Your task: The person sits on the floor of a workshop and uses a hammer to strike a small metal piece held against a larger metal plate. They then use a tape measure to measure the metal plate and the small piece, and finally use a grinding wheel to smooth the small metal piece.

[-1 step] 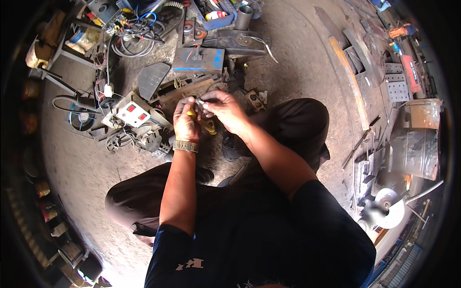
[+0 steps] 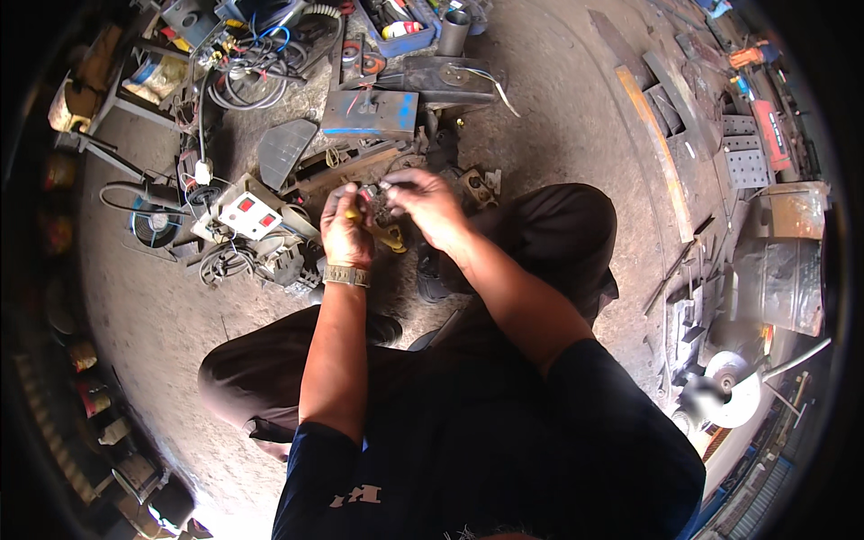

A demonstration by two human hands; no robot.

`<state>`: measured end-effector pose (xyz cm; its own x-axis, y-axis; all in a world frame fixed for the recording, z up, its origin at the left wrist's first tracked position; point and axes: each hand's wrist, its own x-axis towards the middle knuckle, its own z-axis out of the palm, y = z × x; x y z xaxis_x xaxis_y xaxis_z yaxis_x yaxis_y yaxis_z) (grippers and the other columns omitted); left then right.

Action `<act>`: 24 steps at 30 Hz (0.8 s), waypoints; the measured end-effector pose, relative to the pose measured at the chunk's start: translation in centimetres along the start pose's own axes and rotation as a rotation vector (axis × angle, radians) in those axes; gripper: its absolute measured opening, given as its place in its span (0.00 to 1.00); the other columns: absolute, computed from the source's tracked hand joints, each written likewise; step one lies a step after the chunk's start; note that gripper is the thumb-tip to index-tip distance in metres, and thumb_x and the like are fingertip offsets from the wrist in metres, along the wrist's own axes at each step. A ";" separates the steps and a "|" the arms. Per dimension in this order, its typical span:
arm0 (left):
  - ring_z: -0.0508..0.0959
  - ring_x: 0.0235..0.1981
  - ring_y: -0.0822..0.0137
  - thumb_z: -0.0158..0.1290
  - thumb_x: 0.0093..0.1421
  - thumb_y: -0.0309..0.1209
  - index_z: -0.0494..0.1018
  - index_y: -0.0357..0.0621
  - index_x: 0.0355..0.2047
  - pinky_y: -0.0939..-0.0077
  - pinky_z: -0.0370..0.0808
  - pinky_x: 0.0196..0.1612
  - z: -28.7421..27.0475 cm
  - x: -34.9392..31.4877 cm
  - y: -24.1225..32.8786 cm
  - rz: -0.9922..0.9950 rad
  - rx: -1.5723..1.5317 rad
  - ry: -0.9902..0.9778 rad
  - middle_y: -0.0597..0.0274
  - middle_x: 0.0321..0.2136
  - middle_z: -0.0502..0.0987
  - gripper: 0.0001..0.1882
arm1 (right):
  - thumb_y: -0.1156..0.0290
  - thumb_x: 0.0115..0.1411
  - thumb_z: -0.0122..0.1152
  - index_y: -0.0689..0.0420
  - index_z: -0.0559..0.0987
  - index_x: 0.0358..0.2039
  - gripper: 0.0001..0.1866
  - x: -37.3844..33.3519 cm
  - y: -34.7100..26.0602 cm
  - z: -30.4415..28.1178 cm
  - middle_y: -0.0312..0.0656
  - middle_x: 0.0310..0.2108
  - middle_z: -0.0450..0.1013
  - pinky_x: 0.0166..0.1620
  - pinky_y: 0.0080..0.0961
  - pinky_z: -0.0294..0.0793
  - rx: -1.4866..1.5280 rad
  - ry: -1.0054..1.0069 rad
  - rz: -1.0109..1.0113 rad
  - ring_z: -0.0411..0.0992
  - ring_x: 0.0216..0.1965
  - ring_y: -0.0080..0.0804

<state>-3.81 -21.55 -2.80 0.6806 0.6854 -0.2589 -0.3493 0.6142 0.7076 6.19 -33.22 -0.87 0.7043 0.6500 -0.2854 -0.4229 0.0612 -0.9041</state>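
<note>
My left hand (image 2: 346, 230) is closed, its thumb and fingers pinching a small metal piece (image 2: 367, 193) with a reddish spot. A yellow-handled tool (image 2: 391, 238) shows in that same grip, part of it between the fingers and part beside the palm; its exact kind is unclear. My right hand (image 2: 427, 205) faces it from the right, thumb and forefinger pressed together on a tiny pale bit too small to name. A narrow gap separates the two hands' fingertips. Both are held above the floor between my bent knees.
Ahead lies a steel plate with blue marks (image 2: 371, 114). To the left are a switch box with red switches (image 2: 250, 212) and coiled cables (image 2: 256, 76). A blue bin of tools (image 2: 396, 31) stands at the back. Flat metal bars (image 2: 655, 153) and a disc (image 2: 733, 396) lie at right.
My right fingertips have drawn slightly apart from the left ones, and more of the small metal piece shows between them. The left hand has shifted slightly left.
</note>
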 end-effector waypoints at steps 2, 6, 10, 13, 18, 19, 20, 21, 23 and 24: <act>0.68 0.20 0.73 0.59 0.66 0.30 0.75 0.45 0.30 0.78 0.64 0.22 0.1 0.6 0.4 0.085 -0.037 0.135 0.68 0.20 0.71 0.07 | 0.81 0.64 0.63 0.60 0.83 0.43 0.08 2.6 1.0 -3.3 0.40 0.35 0.81 0.34 0.23 0.81 0.198 0.288 -0.076 0.77 0.30 0.25; 0.69 0.24 0.73 0.56 0.68 0.31 0.74 0.43 0.33 0.77 0.66 0.25 -0.8 -0.8 2.1 0.059 -0.109 0.283 0.67 0.23 0.69 0.07 | 0.85 0.62 0.59 0.67 0.81 0.45 0.12 10.3 4.1 -10.7 0.40 0.31 0.78 0.30 0.19 0.73 0.335 0.532 -0.204 0.72 0.26 0.23; 0.68 0.24 0.72 0.57 0.68 0.34 0.73 0.44 0.33 0.76 0.68 0.27 -2.5 -3.3 3.1 0.127 -0.050 0.246 0.67 0.23 0.69 0.08 | 0.79 0.66 0.60 0.63 0.83 0.49 0.12 13.7 4.2 -9.7 0.35 0.31 0.79 0.37 0.20 0.75 -0.099 0.520 -0.179 0.73 0.30 0.21; 0.68 0.24 0.72 0.57 0.68 0.34 0.73 0.45 0.33 0.76 0.68 0.27 -2.8 -3.8 2.9 0.139 -0.036 0.261 0.67 0.23 0.69 0.09 | 0.78 0.66 0.60 0.64 0.83 0.49 0.12 14.8 5.3 -10.6 0.33 0.30 0.79 0.37 0.19 0.73 -0.347 0.490 -0.209 0.72 0.30 0.19; 0.68 0.23 0.72 0.57 0.68 0.35 0.73 0.45 0.32 0.76 0.68 0.27 -2.3 -3.6 2.7 0.150 0.006 0.269 0.67 0.22 0.68 0.10 | 0.75 0.63 0.62 0.61 0.86 0.41 0.09 16.2 5.8 -11.7 0.43 0.31 0.82 0.42 0.25 0.77 -0.450 0.498 -0.232 0.78 0.34 0.26; 0.68 0.23 0.71 0.57 0.68 0.35 0.72 0.45 0.32 0.76 0.67 0.27 -2.5 -3.5 2.6 0.150 0.010 0.257 0.66 0.22 0.68 0.10 | 0.74 0.63 0.62 0.61 0.86 0.41 0.09 16.1 5.9 -11.5 0.43 0.30 0.82 0.42 0.25 0.76 -0.397 0.512 -0.266 0.78 0.34 0.26; 0.68 0.23 0.71 0.57 0.68 0.35 0.72 0.46 0.31 0.76 0.67 0.27 -2.7 -3.4 2.5 0.149 0.014 0.244 0.66 0.21 0.68 0.10 | 0.74 0.63 0.62 0.61 0.86 0.40 0.09 16.0 6.0 -11.3 0.43 0.30 0.82 0.42 0.25 0.76 -0.344 0.526 -0.299 0.78 0.34 0.26; 0.68 0.23 0.71 0.57 0.68 0.35 0.72 0.46 0.31 0.76 0.67 0.27 -2.8 -3.3 2.3 0.147 0.018 0.231 0.66 0.21 0.68 0.10 | 0.76 0.62 0.61 0.61 0.86 0.40 0.09 15.4 6.2 -11.5 0.43 0.32 0.83 0.41 0.24 0.76 -0.400 0.503 -0.258 0.78 0.34 0.26; 0.68 0.23 0.71 0.57 0.68 0.35 0.72 0.46 0.31 0.76 0.67 0.27 -1.9 -3.1 2.1 0.119 0.000 0.243 0.65 0.21 0.68 0.10 | 0.77 0.64 0.61 0.63 0.84 0.45 0.10 15.8 5.5 -11.9 0.37 0.33 0.81 0.37 0.21 0.73 -0.328 0.489 -0.171 0.74 0.31 0.21; 0.68 0.23 0.71 0.57 0.68 0.35 0.71 0.46 0.31 0.76 0.67 0.27 -1.4 -3.0 2.0 0.105 -0.009 0.249 0.65 0.21 0.68 0.10 | 0.78 0.65 0.61 0.64 0.83 0.47 0.11 16.0 5.2 -12.1 0.35 0.33 0.80 0.35 0.20 0.72 -0.291 0.482 -0.128 0.72 0.30 0.19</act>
<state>-7.48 -21.84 -1.54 0.4611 0.8200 -0.3391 -0.4160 0.5373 0.7336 22.19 -31.63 -13.94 0.9486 0.2287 -0.2187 -0.1906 -0.1388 -0.9718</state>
